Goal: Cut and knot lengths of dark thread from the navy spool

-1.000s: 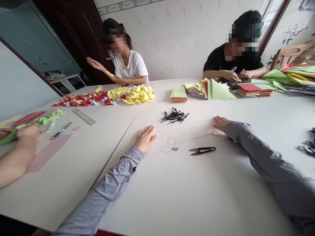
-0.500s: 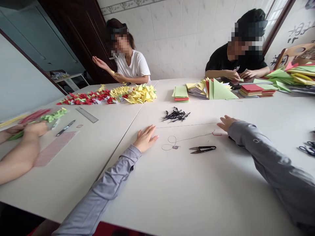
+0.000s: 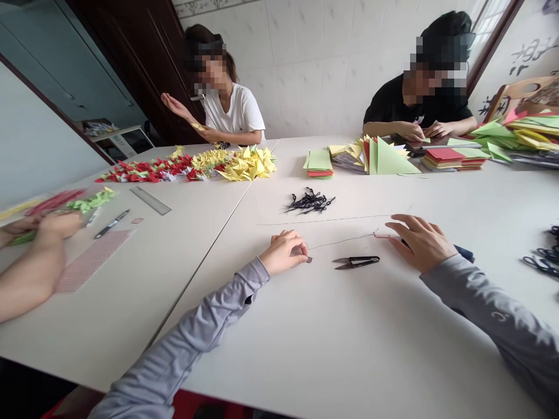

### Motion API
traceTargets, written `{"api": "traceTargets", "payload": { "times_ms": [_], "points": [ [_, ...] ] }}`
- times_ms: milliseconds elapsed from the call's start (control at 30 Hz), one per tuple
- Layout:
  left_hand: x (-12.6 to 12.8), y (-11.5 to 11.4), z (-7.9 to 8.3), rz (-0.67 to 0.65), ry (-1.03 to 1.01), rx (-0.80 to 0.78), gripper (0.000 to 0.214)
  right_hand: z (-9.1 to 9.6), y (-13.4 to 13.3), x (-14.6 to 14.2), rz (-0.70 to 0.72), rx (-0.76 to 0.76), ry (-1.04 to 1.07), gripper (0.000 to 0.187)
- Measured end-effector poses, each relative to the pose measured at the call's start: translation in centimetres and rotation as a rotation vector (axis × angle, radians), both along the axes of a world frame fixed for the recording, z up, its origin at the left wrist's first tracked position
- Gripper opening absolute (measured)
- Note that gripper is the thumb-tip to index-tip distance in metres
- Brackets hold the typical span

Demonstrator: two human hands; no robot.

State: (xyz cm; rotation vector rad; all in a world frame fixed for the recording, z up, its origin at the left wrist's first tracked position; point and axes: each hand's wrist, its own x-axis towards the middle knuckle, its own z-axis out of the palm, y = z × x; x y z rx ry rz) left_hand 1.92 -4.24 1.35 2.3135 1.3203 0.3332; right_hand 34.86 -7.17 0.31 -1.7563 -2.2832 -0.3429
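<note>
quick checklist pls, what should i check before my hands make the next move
1. Small grey piece gripped firmly: cannot tell; the left hand's fingertips are at it, partly hiding it.
2. Snips apart from both hands: ok; they lie between them.
3. Snip blades closed: not ok; the tips are spread and point toward the left hand.
4. Long thread apart from the black cord pile: ok; it runs on the near side.
5. Right hand off the red piece: cannot tell; the thumb is right by it.

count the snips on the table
1: the black-handled snips, lying between the left hand and right hand. Any under the coloured papers would be hidden.
</note>
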Motion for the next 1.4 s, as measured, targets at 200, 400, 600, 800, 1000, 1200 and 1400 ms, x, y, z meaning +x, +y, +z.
{"api": "traceTargets", "payload": {
  "times_ms": [200, 400, 600, 800, 1000, 1200, 1400],
  "points": [
    [0.5, -0.3, 0.6, -0.01, 0.009, -0.03, 0.009, -1.1, -1.3, 2.7, -0.226, -0.041, -0.052, 0.051],
    [2.0, -0.3, 1.9, 0.003, -0.113, -0.033, 0.019, -0.3, -0.4, 1.2, -0.201, -0.207, 0.009, 0.056],
    [6.8, 0.2, 2.1, -0.17, -0.738, -0.484, 0.057, 2.9, 1.3, -2.4, 0.07, -0.288, 0.406, 0.059],
    [10.4, 1.1, 0.5, -0.211, -0.925, -0.785, 0.041, 6.0, 2.0, -3.7, 0.186, -0.455, 0.683, 0.059],
    [10.0, 1.5, -0.3, -0.159, -1.053, -0.771, 0.034, 5.0, 2.3, -3.0, 0.179, -0.585, 0.647, 0.063],
    [9.2, 2.2, 0.2, -0.089, -1.349, -0.923, 0.021, 2.2, 3.0, -2.0, 0.129, -0.404, 0.303, 0.059],
    [8.3, 2.3, 0.5, -0.043, -1.507, -1.016, 0.017, 2.6, 2.7, -1.5, -0.168, -0.379, 0.072, 0.061]
  ]
}}
